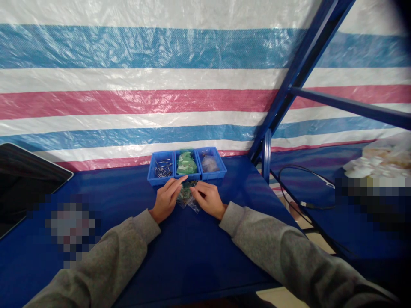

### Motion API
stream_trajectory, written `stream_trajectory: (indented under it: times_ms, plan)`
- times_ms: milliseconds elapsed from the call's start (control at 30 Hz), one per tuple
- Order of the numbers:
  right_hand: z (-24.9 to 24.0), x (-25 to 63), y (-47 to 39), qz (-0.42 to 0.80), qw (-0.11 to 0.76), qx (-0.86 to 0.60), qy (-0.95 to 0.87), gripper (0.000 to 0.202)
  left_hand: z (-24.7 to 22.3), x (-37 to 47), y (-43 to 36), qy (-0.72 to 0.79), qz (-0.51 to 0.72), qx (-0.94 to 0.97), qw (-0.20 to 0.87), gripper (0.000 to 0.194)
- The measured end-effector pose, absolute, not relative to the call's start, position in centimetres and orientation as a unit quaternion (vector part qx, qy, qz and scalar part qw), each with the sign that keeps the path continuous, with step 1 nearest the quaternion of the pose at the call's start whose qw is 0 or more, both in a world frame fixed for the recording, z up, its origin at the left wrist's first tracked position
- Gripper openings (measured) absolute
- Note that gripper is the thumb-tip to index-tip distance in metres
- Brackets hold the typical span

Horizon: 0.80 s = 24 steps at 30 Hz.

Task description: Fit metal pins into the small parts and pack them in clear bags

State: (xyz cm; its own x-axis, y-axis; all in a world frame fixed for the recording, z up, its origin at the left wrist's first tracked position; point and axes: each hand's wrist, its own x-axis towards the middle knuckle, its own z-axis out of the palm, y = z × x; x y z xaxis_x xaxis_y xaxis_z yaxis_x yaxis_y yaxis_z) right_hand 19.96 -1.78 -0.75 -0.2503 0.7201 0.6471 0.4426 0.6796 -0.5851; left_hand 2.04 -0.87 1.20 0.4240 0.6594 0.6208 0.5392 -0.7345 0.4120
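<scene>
On a blue table (192, 261), a clear plastic bag (187, 197) lies before three blue bins (212, 175), between left hand (166, 199), fingers extended, and right hand (208, 199), fingers curled; grip unclear. Likely light, limp, slippery; best pinched by an edge.

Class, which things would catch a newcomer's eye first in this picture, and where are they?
First, the shiny striped sheet across the background. Then, at the centre, the left hand and right hand at some clear plastic, just in front of three blue bins, the middle one holding bright green plastic.
</scene>
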Motion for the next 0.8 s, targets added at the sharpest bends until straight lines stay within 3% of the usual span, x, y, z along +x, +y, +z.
stream_trajectory:
  times_ms: [800]
  plan:
    - [-0.91, 19.99, -1.75, 0.14, 0.496, -0.376, -0.77, 0.036, 0.3, 2.05, -0.34, 0.369, 0.424, 0.822, 0.09, 0.021]
